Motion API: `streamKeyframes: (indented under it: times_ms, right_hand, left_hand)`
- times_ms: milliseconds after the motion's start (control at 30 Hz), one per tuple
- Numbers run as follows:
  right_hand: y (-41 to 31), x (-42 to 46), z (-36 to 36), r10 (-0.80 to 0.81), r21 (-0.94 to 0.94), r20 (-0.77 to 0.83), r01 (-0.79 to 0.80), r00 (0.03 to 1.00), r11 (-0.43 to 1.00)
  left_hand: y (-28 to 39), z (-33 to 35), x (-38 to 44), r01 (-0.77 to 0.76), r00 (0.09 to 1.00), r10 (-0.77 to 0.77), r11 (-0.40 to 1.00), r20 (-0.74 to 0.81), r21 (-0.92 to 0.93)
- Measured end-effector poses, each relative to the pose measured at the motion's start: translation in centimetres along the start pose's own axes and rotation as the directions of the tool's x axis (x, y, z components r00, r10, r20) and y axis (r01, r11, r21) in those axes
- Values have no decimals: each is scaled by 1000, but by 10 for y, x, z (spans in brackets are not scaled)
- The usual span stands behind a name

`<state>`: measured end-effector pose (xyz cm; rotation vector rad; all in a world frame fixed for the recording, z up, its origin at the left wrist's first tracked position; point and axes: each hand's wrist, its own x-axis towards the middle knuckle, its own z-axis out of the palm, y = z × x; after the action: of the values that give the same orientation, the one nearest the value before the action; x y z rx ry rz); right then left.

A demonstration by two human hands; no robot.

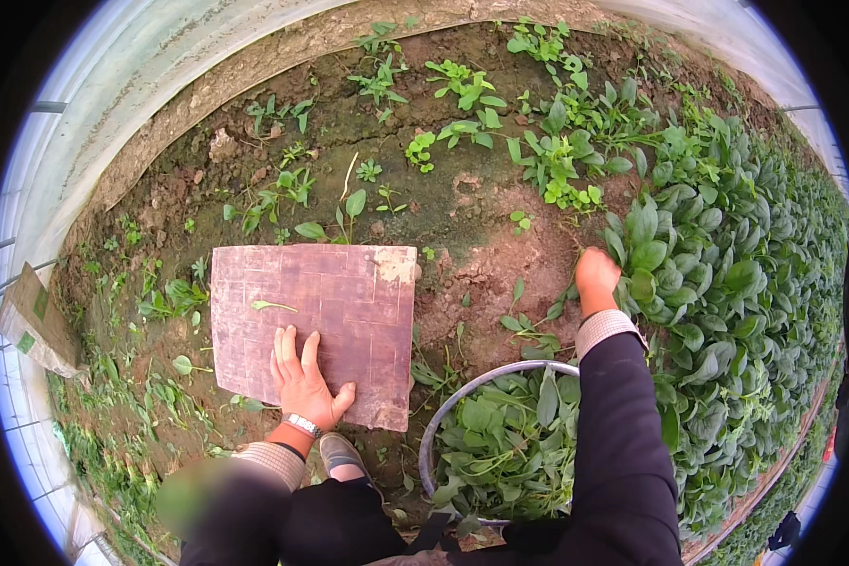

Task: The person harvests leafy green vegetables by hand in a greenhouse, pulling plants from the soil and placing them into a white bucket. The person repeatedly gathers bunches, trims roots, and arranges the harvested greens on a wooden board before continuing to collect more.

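My left hand [304,385] lies palm down on a reddish-brown wooden board [354,332], fingers spread, a metal-banded watch on its wrist. Just beyond the fingertips, a single green leaf [274,306] rests on the board. My right hand [598,277] is curled at the edge of a dense stand of leafy greens that look like spinach [668,272]. Its fingers are turned away, so whatever may be in them is hidden. Between my arms stands a round tub with a grey rim [428,453], filled with picked leaves [502,439] and partly covered by my right sleeve.
Small weeds [467,85] and loose leaves [530,329] dot the bare soil [481,283]. A block-like object with green patches [39,325] stands at the far left. Plastic greenhouse sheeting [163,78] curves around the bed. My shoe [341,453] is beside the board.
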<state>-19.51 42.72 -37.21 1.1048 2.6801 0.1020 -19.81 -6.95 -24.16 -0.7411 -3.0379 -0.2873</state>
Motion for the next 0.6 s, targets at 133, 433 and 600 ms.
streamKeyframes:
  times_ms: [133, 433, 600]
  right_hand:
    - [2, 0, -3, 36, 13, 31, -36, 999, 999]
    - [26, 2, -73, 50, 169, 32, -54, 998, 984]
    - [26, -62, -169, -99, 248, -44, 106, 994, 963]
  left_hand:
    - [0, 1, 2, -3, 1000, 3, 1000, 5, -21]
    - [0, -2, 0, -14, 1000, 14, 1000, -7, 21]
    - [1, -2, -3, 8, 1000, -8, 999, 0, 37]
